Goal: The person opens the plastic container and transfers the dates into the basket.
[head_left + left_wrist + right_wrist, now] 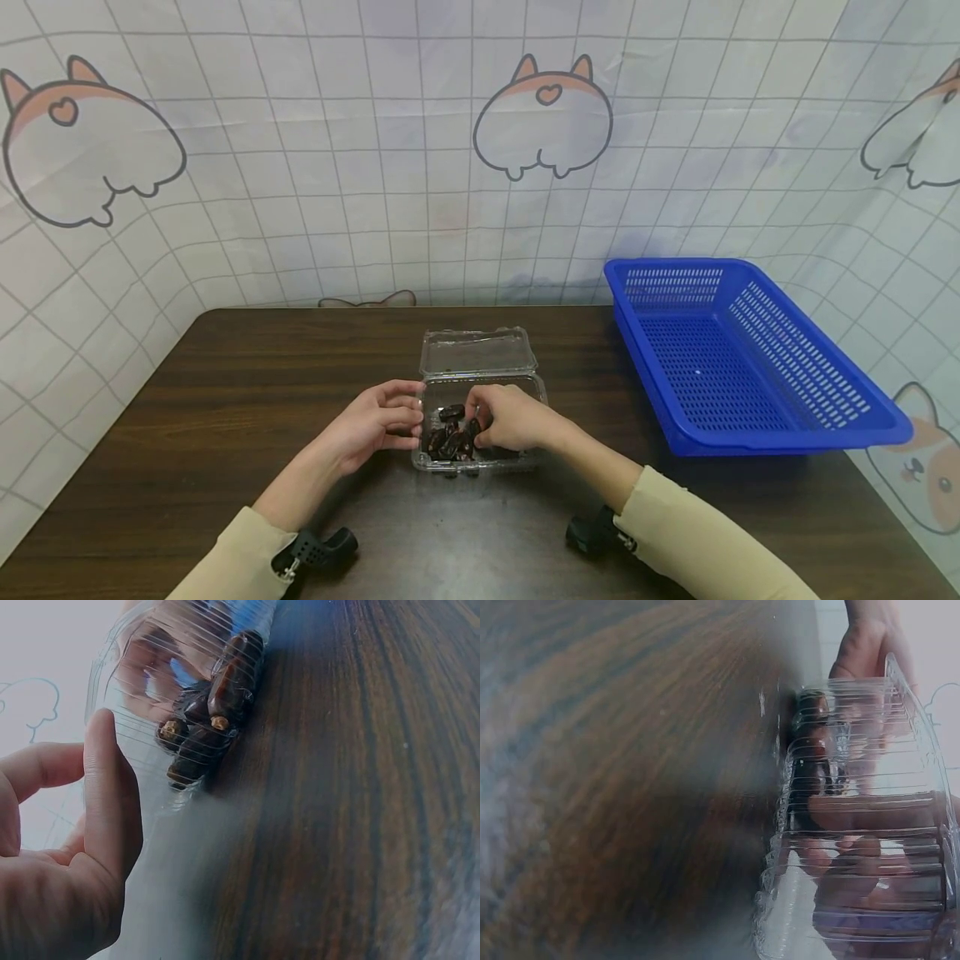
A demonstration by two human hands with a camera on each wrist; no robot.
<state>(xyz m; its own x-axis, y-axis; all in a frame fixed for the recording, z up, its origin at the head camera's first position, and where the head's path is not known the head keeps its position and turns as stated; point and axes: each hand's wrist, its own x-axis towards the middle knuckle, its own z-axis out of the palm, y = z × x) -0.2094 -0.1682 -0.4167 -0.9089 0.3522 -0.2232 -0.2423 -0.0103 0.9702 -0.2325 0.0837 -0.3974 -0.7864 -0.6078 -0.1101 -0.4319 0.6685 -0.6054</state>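
A clear plastic clamshell box [480, 464] stands on the table with its lid [478, 353] folded back. Several glossy dark brown dates [450, 442] with tan stem ends lie in its left part; their stem ends show through the wall as dates [217, 720] in the left wrist view. From the right, my right hand [513, 417] reaches inside, thumb and fingers curled about a date [474, 427] at the pile's edge. My left hand [375, 425] rests its loosely bent fingers against the box's left side. Box ridges partly veil the right fingertips in the right wrist view.
A blue perforated plastic basket [750, 367] stands at the table's right, close to my right forearm. The dark wood-grain table [225, 400] ends at a back edge by a white gridded cloth [337, 167] with cartoon prints. Black wrist cameras hang below both sleeves.
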